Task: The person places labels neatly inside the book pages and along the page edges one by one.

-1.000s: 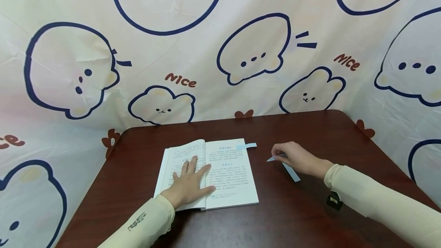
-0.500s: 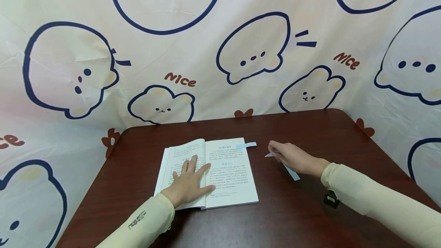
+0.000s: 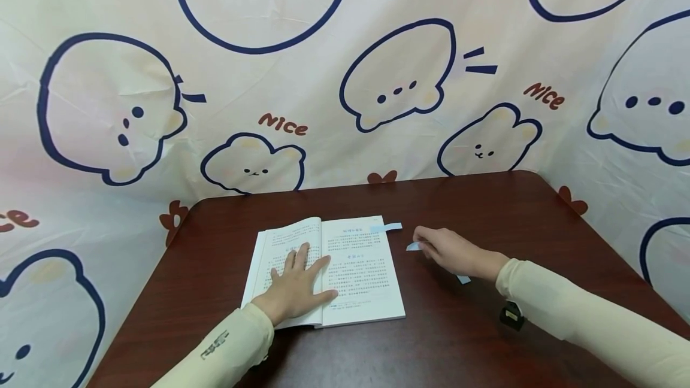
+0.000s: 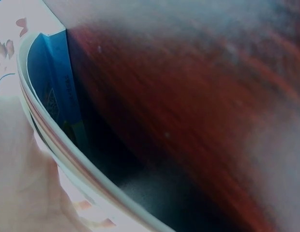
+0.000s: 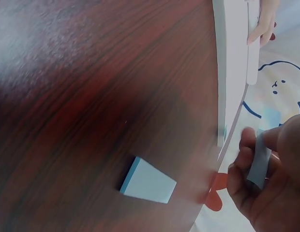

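Head view: open book, gutter running away from the person. Left hand: fingers straight, spread across the gutter, presumably keeping pages flat. Right hand: thumb and fingers pinch pale-blue paper strip, right of the book, free end pointing bookward, probably gripped partway to leave that end clear. Blue tab: upper right page edge, long axis crosswise, tip rightward. Note pad: on table.

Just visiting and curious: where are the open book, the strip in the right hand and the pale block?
Open book [image 3: 360, 274], head view: right page's middle.
Held strip [image 5: 259, 163], right wrist view: its visible middle.
Pale block [image 5: 150, 183], right wrist view: top face.
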